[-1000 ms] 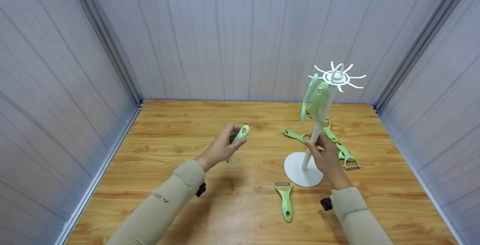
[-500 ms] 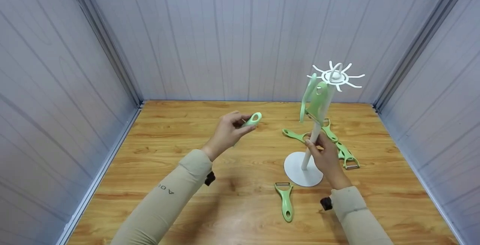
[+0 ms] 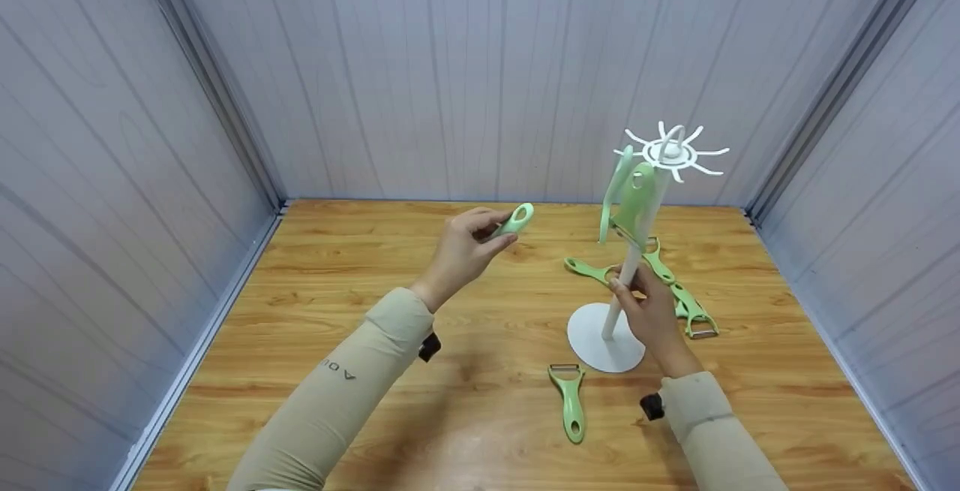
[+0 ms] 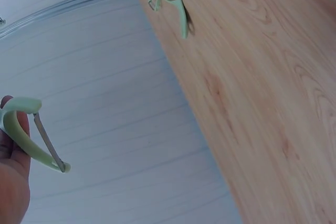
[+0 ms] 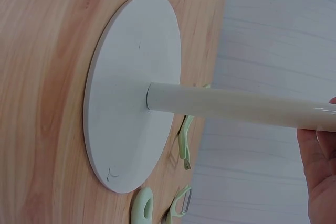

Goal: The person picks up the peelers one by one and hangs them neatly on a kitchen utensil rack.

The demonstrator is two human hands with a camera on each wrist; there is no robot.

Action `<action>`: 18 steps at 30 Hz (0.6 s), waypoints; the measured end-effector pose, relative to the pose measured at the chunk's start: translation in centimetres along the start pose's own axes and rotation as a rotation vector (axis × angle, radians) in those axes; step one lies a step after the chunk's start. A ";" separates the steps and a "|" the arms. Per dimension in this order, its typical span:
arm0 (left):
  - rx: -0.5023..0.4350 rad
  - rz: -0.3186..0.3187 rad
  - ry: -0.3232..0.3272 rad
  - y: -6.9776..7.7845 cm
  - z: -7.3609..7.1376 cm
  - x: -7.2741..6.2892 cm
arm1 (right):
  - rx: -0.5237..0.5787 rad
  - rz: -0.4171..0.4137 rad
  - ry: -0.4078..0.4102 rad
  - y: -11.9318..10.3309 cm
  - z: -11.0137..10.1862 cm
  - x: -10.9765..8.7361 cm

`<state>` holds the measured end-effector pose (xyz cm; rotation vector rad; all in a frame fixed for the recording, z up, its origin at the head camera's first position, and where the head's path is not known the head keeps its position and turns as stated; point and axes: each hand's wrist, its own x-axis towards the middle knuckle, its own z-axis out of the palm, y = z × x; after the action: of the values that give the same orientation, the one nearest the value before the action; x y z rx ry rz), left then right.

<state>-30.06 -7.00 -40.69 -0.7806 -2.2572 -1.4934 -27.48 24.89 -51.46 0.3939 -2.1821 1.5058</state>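
A light green peeler (image 3: 517, 221) is pinched in my left hand (image 3: 466, 251), raised above the table left of the stand. Its holed handle end points up and right in the head view; its blade (image 4: 48, 141) shows in the left wrist view. My right hand (image 3: 651, 314) grips the white pole (image 5: 236, 106) of a rack whose round base (image 3: 589, 329) rests on the table. Curved hooks (image 3: 673, 152) fan out at the rack's top. Two green peelers hang on its left side, one facing front (image 3: 636, 198) and one edge-on (image 3: 615, 194).
One peeler (image 3: 572, 405) lies in front of the base, blade end away from me. Several more lie behind and right of the pole, among them a peeler (image 3: 589, 269) and another (image 3: 694, 312). Pale panel walls (image 3: 465, 78) enclose the wooden table (image 3: 337, 266).
My left hand has moved up and to the right, away from me, carrying the peeler. The right hand stays on the pole, and the rack has barely shifted.
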 end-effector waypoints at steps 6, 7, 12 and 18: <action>-0.004 -0.015 -0.017 0.7 -0.2 0.7 | -0.016 -0.012 0.003 0.0 0.0 0.0; -0.007 -0.016 -0.020 0.8 -0.2 0.9 | -0.017 -0.015 0.003 0.0 0.0 0.0; -0.023 0.002 -0.019 1.2 -0.4 1.7 | -0.032 -0.012 0.010 -0.1 0.0 0.0; -0.047 0.031 0.003 1.8 -0.5 2.5 | -0.037 0.013 0.020 -0.3 0.0 0.0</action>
<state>-30.97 -6.24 -37.82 -0.8227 -2.2049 -1.5367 -27.32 24.77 -51.25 0.3516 -2.1973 1.4670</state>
